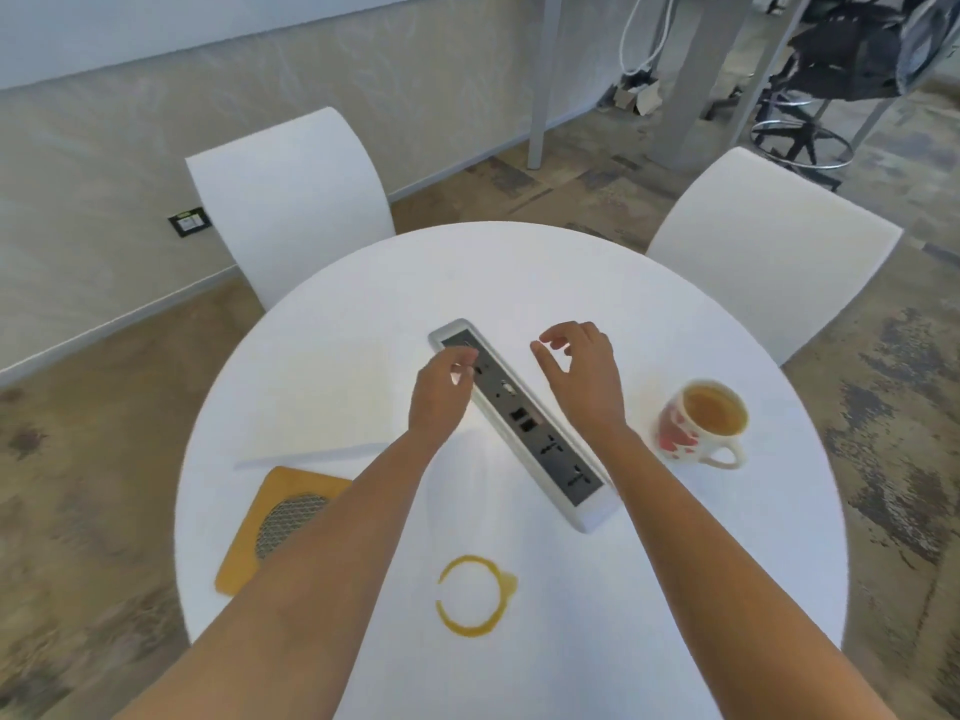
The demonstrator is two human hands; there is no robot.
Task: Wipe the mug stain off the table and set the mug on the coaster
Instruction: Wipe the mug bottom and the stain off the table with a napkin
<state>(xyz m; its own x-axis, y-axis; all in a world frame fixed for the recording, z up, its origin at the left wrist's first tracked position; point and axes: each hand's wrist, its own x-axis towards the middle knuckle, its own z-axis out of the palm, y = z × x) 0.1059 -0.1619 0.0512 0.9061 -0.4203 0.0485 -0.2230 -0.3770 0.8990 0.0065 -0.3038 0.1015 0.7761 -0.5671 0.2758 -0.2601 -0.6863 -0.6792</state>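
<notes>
A brown ring-shaped stain [474, 597] marks the round white table [597, 288] near its front edge. A white mug with red spots [698, 422], full of brown drink, stands at the right, handle toward me. At the left lies a square wooden coaster with a mesh centre [270, 517], partly hidden by my left forearm. A white cloth or paper sheet [332, 402] lies flat beyond the coaster. My left hand [441, 392] hovers over the table's middle, fingers curled, holding nothing. My right hand [582, 371] hovers beside it with fingers apart, left of the mug.
A grey socket strip [524, 423] runs diagonally across the table's centre, under my hands. Two white chairs [291, 200] [769, 246] stand at the far side. A black office chair [852, 59] and table legs are at the back right.
</notes>
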